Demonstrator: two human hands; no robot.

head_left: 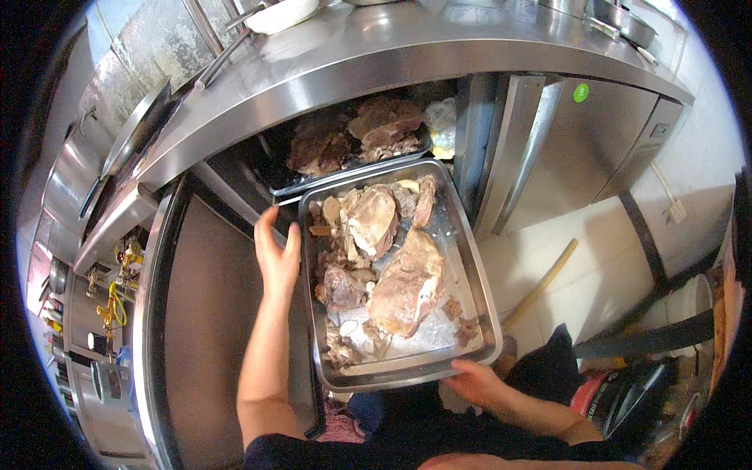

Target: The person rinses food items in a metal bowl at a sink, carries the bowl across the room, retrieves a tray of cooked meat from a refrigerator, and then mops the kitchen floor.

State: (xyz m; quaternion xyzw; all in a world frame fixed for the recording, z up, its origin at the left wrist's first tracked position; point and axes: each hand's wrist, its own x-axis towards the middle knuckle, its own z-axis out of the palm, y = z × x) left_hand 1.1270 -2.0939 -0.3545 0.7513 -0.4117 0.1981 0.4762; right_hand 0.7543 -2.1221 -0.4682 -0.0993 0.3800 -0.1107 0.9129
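A rectangular stainless steel tray (490, 305) holding several chunks of cooked meat (408, 282) and small scraps lies in front of me, its far edge at the opening of an under-counter refrigerator. My right hand (476, 382) grips the tray's near right corner. Beside the tray's far left side is my left hand (279, 241), thumb and fingers apart; whether it touches the rim is hard to tell. Behind, inside the refrigerator, a second tray (352, 172) carries more dark meat (385, 126), with a clear plastic bag (442, 120) at its right.
The refrigerator door (217, 329) stands open at the left. A steel counter (382, 56) overhangs the opening, with pans on top. A closed steel door (593, 141) is at the right. A wooden stick (546, 276) reaches over the tiled floor; a black bag (640, 393) lies lower right.
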